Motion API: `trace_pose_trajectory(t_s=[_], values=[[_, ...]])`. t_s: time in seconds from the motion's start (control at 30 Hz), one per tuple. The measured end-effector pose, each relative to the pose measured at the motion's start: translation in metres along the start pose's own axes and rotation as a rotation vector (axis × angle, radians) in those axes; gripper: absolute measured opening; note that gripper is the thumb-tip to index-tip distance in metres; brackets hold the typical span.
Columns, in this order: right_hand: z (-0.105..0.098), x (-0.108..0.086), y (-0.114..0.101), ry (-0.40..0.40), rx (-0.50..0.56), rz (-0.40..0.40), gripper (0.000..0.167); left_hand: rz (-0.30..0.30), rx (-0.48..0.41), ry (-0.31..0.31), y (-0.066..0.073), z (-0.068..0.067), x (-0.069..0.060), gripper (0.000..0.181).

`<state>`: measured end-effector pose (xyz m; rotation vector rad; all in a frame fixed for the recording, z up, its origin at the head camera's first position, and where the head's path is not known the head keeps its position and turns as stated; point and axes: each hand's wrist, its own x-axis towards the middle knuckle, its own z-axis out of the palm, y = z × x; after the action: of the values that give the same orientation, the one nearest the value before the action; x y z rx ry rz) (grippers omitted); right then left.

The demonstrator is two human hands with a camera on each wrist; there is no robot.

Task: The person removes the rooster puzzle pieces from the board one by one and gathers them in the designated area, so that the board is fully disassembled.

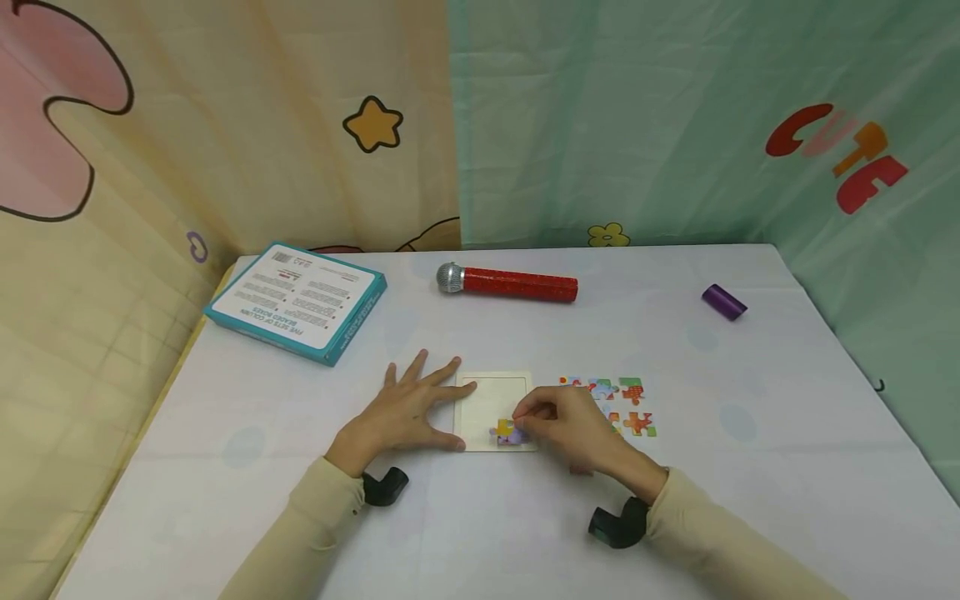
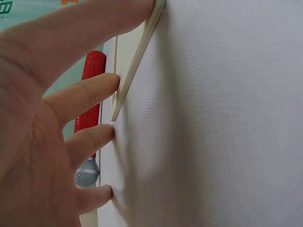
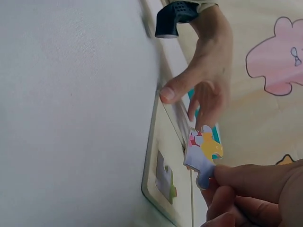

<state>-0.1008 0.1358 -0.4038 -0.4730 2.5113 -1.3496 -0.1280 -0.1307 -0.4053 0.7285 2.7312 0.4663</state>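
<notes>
My right hand (image 1: 573,423) pinches a yellow and lilac jigsaw piece (image 3: 202,151) between thumb and fingers, tilted above a shallow cream puzzle tray (image 1: 487,400). In the right wrist view another piece (image 3: 164,178), lilac with a bit of green, lies in the tray near a corner. My left hand (image 1: 408,410) is spread flat with fingers apart. Its thumb and index finger touch the tray's left edge, while the other fingertips rest on the white table. Several loose jigsaw pieces (image 1: 637,423) lie in rows right of the tray, partly hidden by my right hand.
A teal box (image 1: 300,300) with a white printed face lies at the back left. Behind the tray is a red microphone (image 1: 517,284) with a silver head. A purple cylinder (image 1: 724,302) lies at the back right. Printed curtains (image 1: 600,108) stand around the table.
</notes>
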Motion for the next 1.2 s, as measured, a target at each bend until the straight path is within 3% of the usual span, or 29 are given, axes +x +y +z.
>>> trace_pose_trajectory(t_s=[0.37, 0.6, 0.83, 1.2], values=[[-0.048, -0.038, 0.03, -0.013, -0.034, 0.114, 0.004, -0.006, -0.005, -0.005, 0.0, 0.0, 0.0, 0.083], [-0.068, -0.058, 0.041, -0.027, -0.052, 0.171, 0.008, 0.0, -0.006, -0.001, 0.0, 0.0, 0.0, 0.083], [-0.076, -0.067, 0.049, -0.029, -0.064, 0.218, 0.007, 0.002, -0.002, 0.0, 0.0, 0.0, 0.0, 0.083], [-0.074, -0.07, 0.055, -0.013, -0.083, 0.219, 0.005, 0.003, 0.011, 0.004, 0.001, 0.002, 0.001, 0.083]])
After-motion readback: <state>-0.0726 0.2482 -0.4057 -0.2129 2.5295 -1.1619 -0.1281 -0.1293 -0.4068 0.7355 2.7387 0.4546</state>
